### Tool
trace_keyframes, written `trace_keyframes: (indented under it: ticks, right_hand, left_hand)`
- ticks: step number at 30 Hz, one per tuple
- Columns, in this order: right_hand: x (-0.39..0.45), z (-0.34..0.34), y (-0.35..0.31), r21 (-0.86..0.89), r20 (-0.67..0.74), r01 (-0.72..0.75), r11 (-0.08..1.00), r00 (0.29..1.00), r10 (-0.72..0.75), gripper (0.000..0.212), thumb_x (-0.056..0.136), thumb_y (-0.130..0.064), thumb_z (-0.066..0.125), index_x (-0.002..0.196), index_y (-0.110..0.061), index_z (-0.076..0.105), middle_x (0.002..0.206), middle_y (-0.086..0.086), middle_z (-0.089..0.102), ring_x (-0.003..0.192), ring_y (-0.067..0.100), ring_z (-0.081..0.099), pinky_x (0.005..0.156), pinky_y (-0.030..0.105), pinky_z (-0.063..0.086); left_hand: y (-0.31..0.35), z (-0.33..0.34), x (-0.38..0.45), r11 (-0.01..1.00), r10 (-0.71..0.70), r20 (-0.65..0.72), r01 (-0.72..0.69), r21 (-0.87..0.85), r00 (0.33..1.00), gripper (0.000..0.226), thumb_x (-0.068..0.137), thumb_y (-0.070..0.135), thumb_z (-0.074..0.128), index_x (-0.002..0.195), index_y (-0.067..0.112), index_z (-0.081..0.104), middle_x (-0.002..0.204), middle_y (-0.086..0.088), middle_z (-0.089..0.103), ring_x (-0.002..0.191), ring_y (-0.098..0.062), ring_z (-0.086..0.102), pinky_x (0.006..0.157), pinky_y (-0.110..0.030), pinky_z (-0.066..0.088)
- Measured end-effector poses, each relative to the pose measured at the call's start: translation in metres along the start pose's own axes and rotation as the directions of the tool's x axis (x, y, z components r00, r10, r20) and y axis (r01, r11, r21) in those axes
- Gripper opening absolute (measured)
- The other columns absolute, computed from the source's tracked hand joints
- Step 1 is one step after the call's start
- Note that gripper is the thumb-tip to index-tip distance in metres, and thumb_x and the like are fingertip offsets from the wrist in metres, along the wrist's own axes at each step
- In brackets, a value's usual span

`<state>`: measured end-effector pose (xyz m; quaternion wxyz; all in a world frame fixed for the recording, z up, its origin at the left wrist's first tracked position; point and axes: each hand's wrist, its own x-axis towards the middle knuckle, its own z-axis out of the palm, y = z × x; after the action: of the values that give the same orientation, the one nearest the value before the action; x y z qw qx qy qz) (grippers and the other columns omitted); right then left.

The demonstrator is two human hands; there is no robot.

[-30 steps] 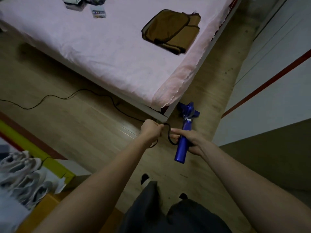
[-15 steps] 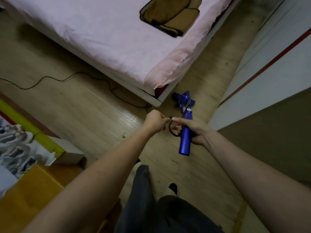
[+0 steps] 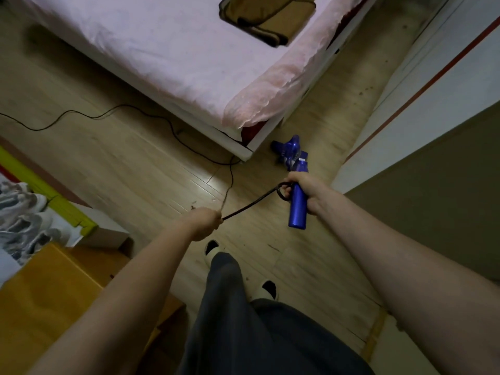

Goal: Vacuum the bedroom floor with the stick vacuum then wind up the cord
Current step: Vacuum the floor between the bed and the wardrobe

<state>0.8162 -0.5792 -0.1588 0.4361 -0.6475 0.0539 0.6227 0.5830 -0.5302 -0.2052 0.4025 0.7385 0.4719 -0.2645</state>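
We see a wooden floor (image 3: 135, 169) with a black cord (image 3: 151, 117) trailing across it and the vacuum (image 3: 290, 152) head resting near the bed (image 3: 162, 50) corner. On the bed lies what may be a folded brown mat (image 3: 267, 14).

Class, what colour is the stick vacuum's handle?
Blue, seen best in the head view: the stick vacuum's handle.

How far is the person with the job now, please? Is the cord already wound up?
Not yet. The vacuuming looks finished: the right hand holds the blue vacuum by its handle, with one small cord loop there. In hand: the left hand grips the cord, stretched taut between both hands. Left: a long length of it lies on the floor beside the bed.
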Motion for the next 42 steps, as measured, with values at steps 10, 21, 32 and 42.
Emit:
trace_keyframes:
  ticks: [10,21,32,42]
  right_hand:
    - [0.002,0.005,0.017,-0.085,-0.005,0.016,0.996,1.000,-0.017,0.049,0.083,-0.001,0.059,0.128,-0.007,0.042,0.092,0.014,0.064,0.060,0.013,0.058,0.041,0.020,0.048]
    - [-0.007,-0.029,0.029,-0.068,0.053,-0.002,0.998,0.999,0.005,0.051,0.089,-0.007,0.057,0.137,-0.005,0.038,0.091,0.017,0.069,0.049,0.011,0.060,0.050,0.022,0.049]
    - [-0.010,-0.045,-0.033,0.026,0.058,0.092,0.995,0.994,-0.093,0.010,0.090,-0.011,0.058,0.100,-0.007,0.060,0.058,0.002,0.057,0.041,0.008,0.050,0.040,0.018,0.044]
    - [0.051,0.022,-0.116,0.084,-0.116,0.181,0.980,0.978,-0.171,0.023,0.082,-0.005,0.058,0.104,-0.011,0.056,0.078,0.008,0.055,0.058,0.018,0.050,0.050,0.029,0.043]
  left_hand:
    - [0.025,0.020,-0.069,0.465,0.216,0.454,0.318,-0.826,0.864,0.027,0.102,0.028,0.034,0.086,0.012,0.050,0.062,0.005,0.034,0.048,-0.006,0.029,0.039,-0.014,0.028]
    - [0.071,-0.013,-0.073,0.711,0.064,-0.099,-0.115,-0.693,0.993,0.033,0.099,0.032,0.045,0.089,0.008,0.065,0.063,0.003,0.045,0.049,-0.006,0.038,0.046,-0.017,0.033]
    - [0.199,-0.066,-0.021,0.545,-0.024,-0.255,-0.201,-0.814,0.967,0.032,0.101,0.023,0.044,0.082,0.006,0.063,0.059,-0.001,0.049,0.047,-0.011,0.040,0.045,-0.021,0.033]
    - [0.241,-0.183,0.051,0.345,-0.053,-0.015,0.004,-0.939,0.998,0.033,0.096,0.004,0.025,0.078,0.000,0.053,0.057,-0.003,0.035,0.036,-0.008,0.021,0.031,-0.016,0.017]
